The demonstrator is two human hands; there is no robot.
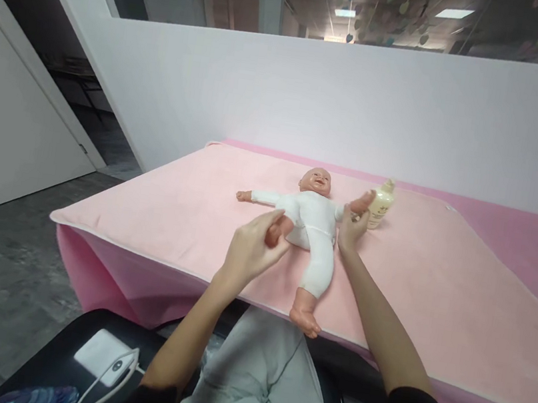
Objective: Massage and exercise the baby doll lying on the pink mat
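Observation:
A baby doll (318, 215) with a white cloth body lies on its back on the pink-covered table, head toward the wall. My left hand (253, 243) is closed around the doll's raised foot (279, 230), with that leg bent up over its belly. On the other side, my right hand (352, 229) grips the doll's arm just below its hand (362, 202). The doll's other leg stretches toward me, its foot (305, 313) at the table's front edge. Just behind my right hand stands a pale yellow pump bottle (381, 205), partly hidden by the doll's hand.
A light pink cloth (439, 281) over a darker pink one (533, 258) covers the table. A white wall (314, 100) rises behind it. On a black seat at the lower left lies a white power bank (105, 355) with a cable. A door (19, 117) is at the left.

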